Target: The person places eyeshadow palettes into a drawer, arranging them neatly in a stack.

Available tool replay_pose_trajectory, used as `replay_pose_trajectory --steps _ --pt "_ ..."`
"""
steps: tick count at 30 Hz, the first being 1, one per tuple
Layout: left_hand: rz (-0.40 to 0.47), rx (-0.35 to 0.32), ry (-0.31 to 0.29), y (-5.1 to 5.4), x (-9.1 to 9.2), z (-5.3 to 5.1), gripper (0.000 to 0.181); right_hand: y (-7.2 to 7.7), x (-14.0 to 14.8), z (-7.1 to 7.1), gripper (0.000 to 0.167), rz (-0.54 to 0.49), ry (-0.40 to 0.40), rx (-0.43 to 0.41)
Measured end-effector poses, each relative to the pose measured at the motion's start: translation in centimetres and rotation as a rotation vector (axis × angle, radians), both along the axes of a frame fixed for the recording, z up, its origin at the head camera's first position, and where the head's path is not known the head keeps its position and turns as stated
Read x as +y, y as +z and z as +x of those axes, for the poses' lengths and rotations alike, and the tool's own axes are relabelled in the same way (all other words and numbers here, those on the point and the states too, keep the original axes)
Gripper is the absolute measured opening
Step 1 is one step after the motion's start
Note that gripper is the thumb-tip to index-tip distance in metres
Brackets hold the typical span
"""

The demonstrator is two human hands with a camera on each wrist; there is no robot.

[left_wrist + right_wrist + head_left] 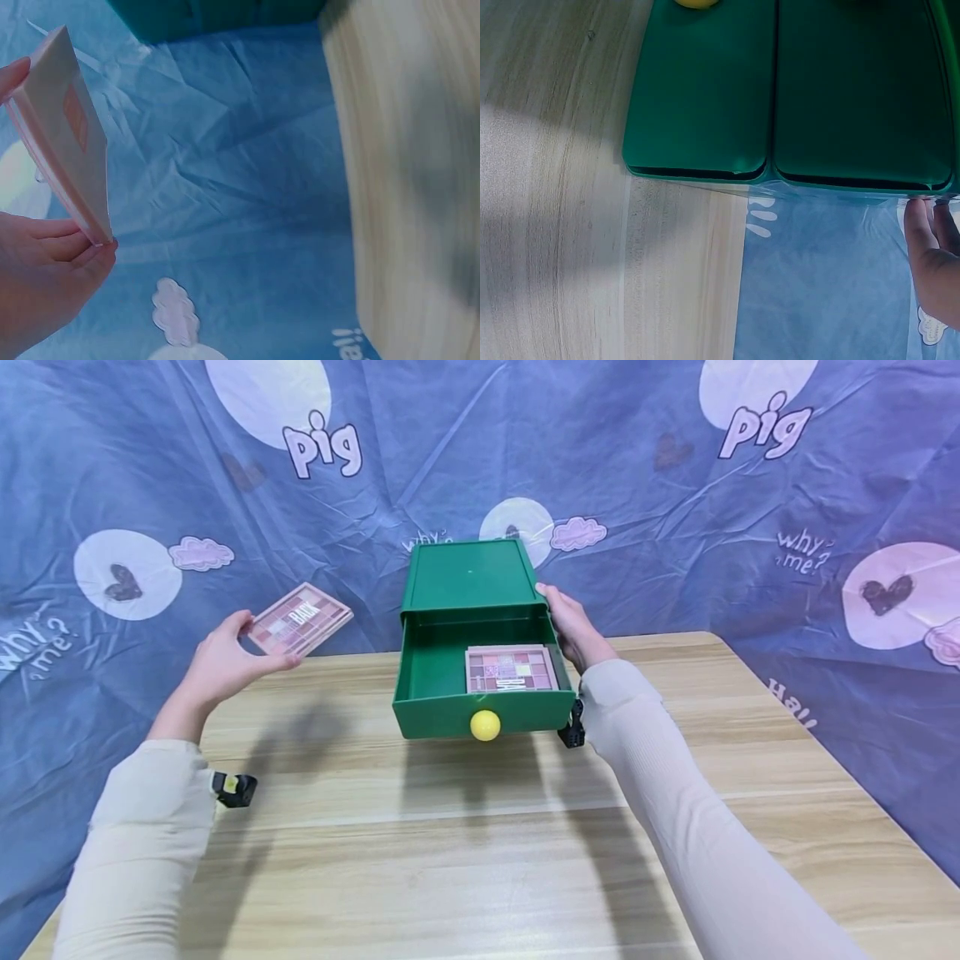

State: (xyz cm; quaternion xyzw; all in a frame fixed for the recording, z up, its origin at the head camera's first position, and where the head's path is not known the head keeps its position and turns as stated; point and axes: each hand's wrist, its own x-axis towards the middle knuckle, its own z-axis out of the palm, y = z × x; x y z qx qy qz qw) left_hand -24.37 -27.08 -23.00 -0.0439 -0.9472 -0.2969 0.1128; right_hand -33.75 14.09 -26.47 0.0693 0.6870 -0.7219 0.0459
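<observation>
My left hand [217,660] pinches an eyeshadow palette [300,620] by its edges, thumb on one side and fingers on the other, raised over the table's left side. Its lid carries white lettering; the pale back of the palette [75,131] faces the left wrist view. A green drawer box [472,572] stands at centre with an upper drawer [435,668] pulled out, a yellow knob [485,725] on its front. Inside, to the right, lies a second eyeshadow palette [510,668]. My right hand [573,627] rests against the box's right side, fingers [919,225] touching its edge.
A pale wooden table [465,877] lies beneath everything. Behind it hangs a wrinkled blue printed cloth [420,460], which also runs down the right side. Black wrist cameras [234,789] sit at both cuffs. Shadows of arms and box fall on the wood.
</observation>
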Motion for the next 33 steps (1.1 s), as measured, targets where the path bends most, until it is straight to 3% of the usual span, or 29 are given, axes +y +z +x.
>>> replay_pose_trajectory --steps 14,22,33 --pt "0.002 0.035 -0.09 2.0 3.8 0.9 0.099 -0.1 -0.1 0.0 0.051 0.016 -0.001 0.002" --pt "0.012 0.032 -0.136 2.3 5.5 0.7 0.098 -0.1 -0.1 0.1 0.05 -0.005 -0.01 0.007" --pt "0.034 0.037 -0.25 2.9 8.7 0.8 0.099 -0.1 -0.1 0.1 0.05 -0.019 -0.028 -0.002"
